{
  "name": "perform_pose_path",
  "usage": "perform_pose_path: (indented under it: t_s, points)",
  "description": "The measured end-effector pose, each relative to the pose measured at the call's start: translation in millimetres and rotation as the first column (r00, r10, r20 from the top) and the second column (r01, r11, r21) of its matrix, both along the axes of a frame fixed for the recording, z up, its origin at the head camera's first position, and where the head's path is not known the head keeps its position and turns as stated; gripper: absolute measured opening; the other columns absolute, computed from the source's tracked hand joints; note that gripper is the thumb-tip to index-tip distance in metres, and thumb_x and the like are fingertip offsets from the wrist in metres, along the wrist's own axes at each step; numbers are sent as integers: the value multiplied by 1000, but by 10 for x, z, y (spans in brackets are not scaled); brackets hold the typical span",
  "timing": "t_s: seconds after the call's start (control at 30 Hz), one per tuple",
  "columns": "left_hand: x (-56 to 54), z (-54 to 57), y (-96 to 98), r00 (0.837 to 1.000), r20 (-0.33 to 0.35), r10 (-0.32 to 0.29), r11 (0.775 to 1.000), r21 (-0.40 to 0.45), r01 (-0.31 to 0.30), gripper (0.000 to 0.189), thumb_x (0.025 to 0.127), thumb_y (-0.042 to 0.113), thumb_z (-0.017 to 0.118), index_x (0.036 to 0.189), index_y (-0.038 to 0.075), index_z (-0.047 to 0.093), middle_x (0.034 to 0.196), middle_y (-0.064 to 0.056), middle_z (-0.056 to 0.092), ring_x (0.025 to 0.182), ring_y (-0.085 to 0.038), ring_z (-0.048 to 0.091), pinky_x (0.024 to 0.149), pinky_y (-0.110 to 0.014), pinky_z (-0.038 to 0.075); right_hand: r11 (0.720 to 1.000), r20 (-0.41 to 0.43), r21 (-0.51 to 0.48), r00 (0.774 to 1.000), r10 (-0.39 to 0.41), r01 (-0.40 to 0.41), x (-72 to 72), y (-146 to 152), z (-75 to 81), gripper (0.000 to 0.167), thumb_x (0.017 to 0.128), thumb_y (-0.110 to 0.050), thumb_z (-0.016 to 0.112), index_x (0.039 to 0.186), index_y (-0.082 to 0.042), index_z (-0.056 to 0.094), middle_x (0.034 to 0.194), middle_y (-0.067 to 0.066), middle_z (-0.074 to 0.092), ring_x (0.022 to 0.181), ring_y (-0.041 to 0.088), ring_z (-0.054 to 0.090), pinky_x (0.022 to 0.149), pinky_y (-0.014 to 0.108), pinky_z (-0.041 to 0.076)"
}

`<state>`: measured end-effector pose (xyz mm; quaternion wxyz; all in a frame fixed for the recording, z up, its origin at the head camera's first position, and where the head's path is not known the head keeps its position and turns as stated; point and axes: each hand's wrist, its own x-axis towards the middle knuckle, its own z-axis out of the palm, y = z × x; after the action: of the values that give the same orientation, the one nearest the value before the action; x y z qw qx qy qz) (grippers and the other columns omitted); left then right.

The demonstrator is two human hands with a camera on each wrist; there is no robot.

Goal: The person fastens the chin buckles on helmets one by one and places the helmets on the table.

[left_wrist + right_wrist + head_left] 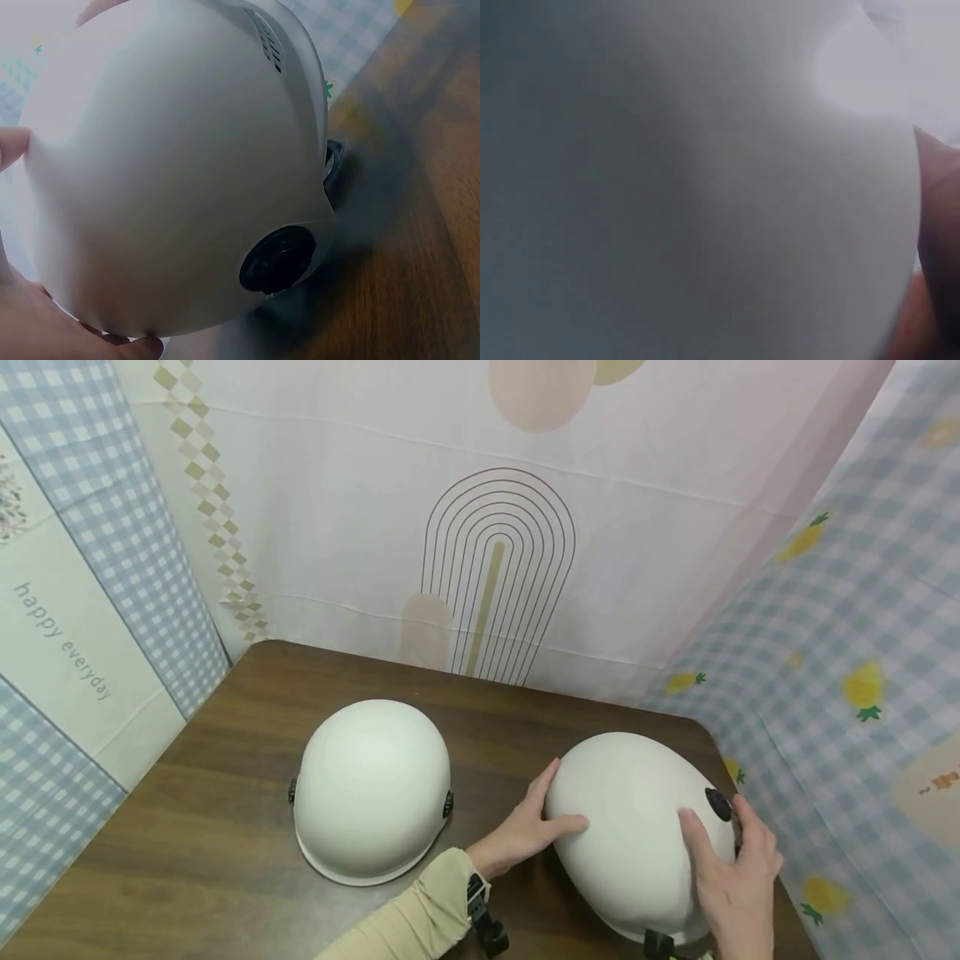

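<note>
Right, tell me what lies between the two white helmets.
In the head view, the left hand and its sleeve cuff lie between the untouched white helmet and the held white helmet, with bare wooden tabletop beyond them.

Left helmet [372,793] on table [187,835], right helmet [630,827] beside it, cloth [337,510] behind.

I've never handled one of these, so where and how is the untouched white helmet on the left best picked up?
I'd probably grip the left helmet low on both sides, near its rim, coming from left and right together. It sits dome up, and its smooth, rounded top seems to offer little to grasp; the black knobs mark those sides.
</note>
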<state>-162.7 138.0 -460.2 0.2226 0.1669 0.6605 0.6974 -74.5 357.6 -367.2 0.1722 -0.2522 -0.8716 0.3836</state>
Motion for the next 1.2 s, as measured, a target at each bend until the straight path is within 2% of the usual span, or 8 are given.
perform_pose_path:
  t_s: [0.13,0.23,0.5,0.73,1.0,1.2]
  points:
    - [10,-7,5,1000,10,4,1000,-6,-3,91,85,53,69,154,43,10,160,1,10,139,-30,28,104,-51,33,1000,71,3,997,11,-11,-8,22,-2,92,91,-54,59,156,-7,13,155,28,13,141,44,8,106,67,18]
    - [17,-2,6,1000,11,5,1000,-9,-5,92,84,52,69,154,43,10,160,1,11,138,-29,28,104,-51,33,1000,105,9,994,13,-14,-14,30,2,92,92,-55,56,156,-6,13,154,31,14,141,47,8,104,69,19]
    - [9,-3,6,1000,25,-6,1000,-8,6,92,84,53,69,154,42,11,160,-5,12,141,-30,23,106,-53,29,999,80,35,997,20,-23,-15,21,20,89,92,-53,58,156,-6,17,155,29,15,140,48,11,105,68,19]
    - [10,-25,2,999,28,-21,1000,-14,21,95,84,55,69,155,38,10,160,-2,12,144,-27,18,109,-53,25,999,78,47,997,21,-25,-10,10,44,87,91,-54,59,156,-10,20,157,24,14,140,48,13,103,69,20]
    - [12,-29,-5,999,26,-27,1000,3,27,95,85,53,69,156,35,9,160,-1,14,143,-26,20,109,-52,26,998,82,57,996,28,-33,-23,21,57,87,91,-54,59,156,-11,20,158,23,13,139,48,13,103,69,20]
    - [20,-38,-8,998,51,-37,999,1,37,94,85,53,69,156,36,9,160,0,15,143,-26,20,108,-53,27,998,76,64,997,17,-22,-6,0,66,87,90,-55,60,156,-12,22,158,21,15,139,47,15,102,69,21]
